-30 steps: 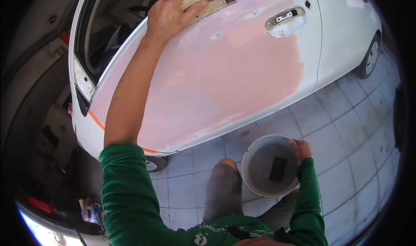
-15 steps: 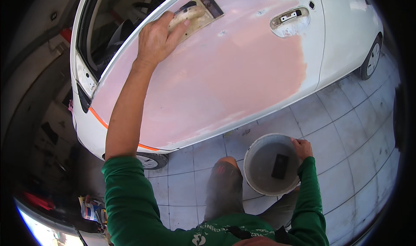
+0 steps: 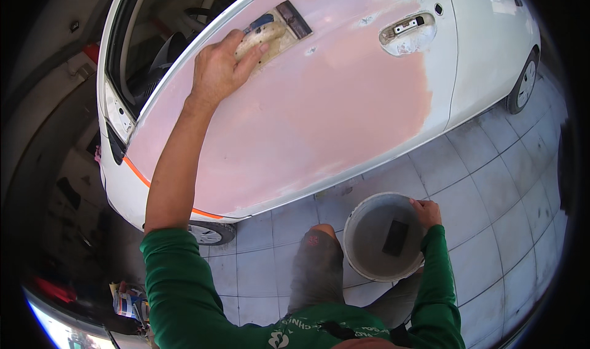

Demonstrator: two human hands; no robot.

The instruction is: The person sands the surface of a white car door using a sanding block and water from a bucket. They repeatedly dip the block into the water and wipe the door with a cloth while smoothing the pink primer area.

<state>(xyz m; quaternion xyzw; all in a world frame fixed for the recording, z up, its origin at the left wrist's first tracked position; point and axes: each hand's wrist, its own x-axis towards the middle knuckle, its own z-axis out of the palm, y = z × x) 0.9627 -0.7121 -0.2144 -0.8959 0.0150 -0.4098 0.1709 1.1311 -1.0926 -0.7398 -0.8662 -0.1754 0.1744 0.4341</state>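
Observation:
My left hand (image 3: 220, 68) presses a flat sanding block (image 3: 275, 31) against the upper part of a white car door (image 3: 319, 103) coated in pink filler. The block lies just below the window opening, left of the door handle recess (image 3: 407, 33). My right hand (image 3: 426, 212) grips the rim of a white bucket (image 3: 367, 210) of grey water standing on the tiled floor by my knee (image 3: 318, 235). A dark rectangular piece (image 3: 396, 237) lies in the bucket.
The car's rear wheel (image 3: 523, 86) is at the right, another wheel (image 3: 211, 232) under the door at lower left. Pale floor tiles (image 3: 491, 183) spread to the right. Cans and clutter (image 3: 130, 303) sit at lower left. An orange stripe (image 3: 138, 174) marks the body edge.
My left hand has slid the sanding block down and to the right along the door. The right hand stays on the bucket rim.

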